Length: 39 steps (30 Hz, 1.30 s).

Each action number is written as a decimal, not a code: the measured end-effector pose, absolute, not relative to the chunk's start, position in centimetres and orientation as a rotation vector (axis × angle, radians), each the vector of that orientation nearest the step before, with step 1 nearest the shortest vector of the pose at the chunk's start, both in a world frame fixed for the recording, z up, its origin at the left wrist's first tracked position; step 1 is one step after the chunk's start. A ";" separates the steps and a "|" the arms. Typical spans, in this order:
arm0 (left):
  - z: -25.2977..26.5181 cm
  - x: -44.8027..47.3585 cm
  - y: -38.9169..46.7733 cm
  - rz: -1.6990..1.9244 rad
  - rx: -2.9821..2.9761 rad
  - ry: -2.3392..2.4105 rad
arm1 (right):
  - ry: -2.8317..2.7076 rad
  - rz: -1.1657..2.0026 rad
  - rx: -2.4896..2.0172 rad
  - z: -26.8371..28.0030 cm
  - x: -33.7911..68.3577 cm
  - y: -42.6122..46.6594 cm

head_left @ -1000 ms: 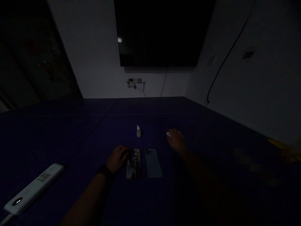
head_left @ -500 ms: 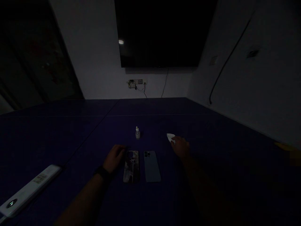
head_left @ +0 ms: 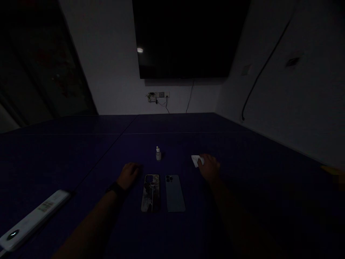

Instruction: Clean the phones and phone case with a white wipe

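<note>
In the dim head view, my right hand has its fingers closed on a white cloth or tissue, lying at the surface right of the phone. My left hand, with a dark band at the wrist, rests on the dark blue surface, thumb apart from the fingers and nothing visible in it. Just right of it lies a dark patterned phone case with a camera cutout. Beside the case, a blue-grey phone lies back up, camera lenses at its top left. Beyond them stands a small dropper bottle with a white top.
A white power strip with a cable lies at the near left. Against the far wall are sockets with wires below a large dark screen. A black cable runs down the right wall. Something yellow sits at the right edge.
My left hand has drawn slightly left, away from the top of the phone case. My right hand has shifted slightly right, still holding the white cloth. The view has tilted a little.
</note>
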<state>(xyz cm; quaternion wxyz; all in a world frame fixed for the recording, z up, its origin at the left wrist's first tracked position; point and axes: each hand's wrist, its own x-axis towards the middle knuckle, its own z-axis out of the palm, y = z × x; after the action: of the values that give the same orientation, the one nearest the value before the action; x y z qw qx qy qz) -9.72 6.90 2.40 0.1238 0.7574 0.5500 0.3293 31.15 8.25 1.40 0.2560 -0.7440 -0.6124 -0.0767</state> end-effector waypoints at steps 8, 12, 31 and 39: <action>0.8 -10.0 6.4 0.898 2.340 1.534 | -1.778 -0.171 -2.087 0.5 30.7 8.0; 0.9 -9.8 6.2 0.889 2.375 1.527 | -1.748 -0.087 -2.074 0.6 30.9 8.0; 0.9 -9.7 6.2 0.909 2.405 1.523 | -0.980 0.839 -1.220 0.5 30.2 10.4; 0.9 -9.8 6.3 0.898 2.394 1.510 | -0.799 0.995 -1.053 0.9 29.7 10.1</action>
<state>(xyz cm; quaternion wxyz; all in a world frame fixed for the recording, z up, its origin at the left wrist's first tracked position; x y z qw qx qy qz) -9.77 6.28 0.88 0.0860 0.8033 0.5065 0.3013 29.71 10.05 0.87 0.6768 -0.4687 -0.3556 0.4426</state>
